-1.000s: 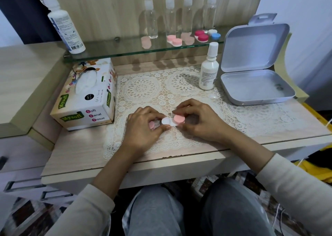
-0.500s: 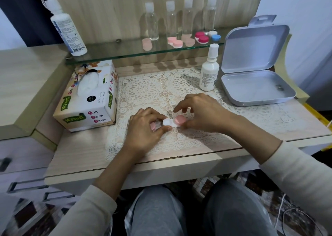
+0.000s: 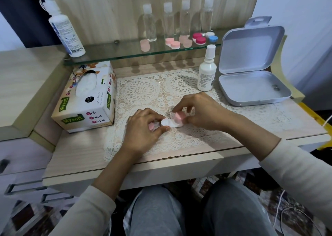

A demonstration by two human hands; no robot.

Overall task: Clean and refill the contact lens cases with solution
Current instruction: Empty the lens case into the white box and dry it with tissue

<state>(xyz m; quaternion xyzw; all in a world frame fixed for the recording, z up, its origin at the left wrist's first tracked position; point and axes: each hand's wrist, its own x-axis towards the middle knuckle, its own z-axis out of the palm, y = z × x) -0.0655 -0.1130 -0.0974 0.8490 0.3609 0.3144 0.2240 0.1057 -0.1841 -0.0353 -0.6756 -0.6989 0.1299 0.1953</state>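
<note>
A white contact lens case (image 3: 168, 122) lies on the lace mat between my hands. My left hand (image 3: 143, 129) pinches its left end, and a pink cap (image 3: 151, 126) shows under the curled fingers. My right hand (image 3: 201, 110) pinches the pink cap (image 3: 179, 117) on the case's right well, which is tilted up. A small white solution bottle (image 3: 206, 70) stands upright behind my right hand. Several more lens cases (image 3: 173, 43) sit on the glass shelf (image 3: 107, 53).
A tissue box (image 3: 86, 99) stands to the left of the mat. An open grey tin (image 3: 251, 84) lies at the right. A large white bottle (image 3: 65, 29) and several clear bottles (image 3: 150, 22) stand on the shelf. The desk's front edge is just below my wrists.
My right hand's fingers have turned and lifted the pink cap, which now sits tilted on the case. My left hand has kept its hold on the case's left end.
</note>
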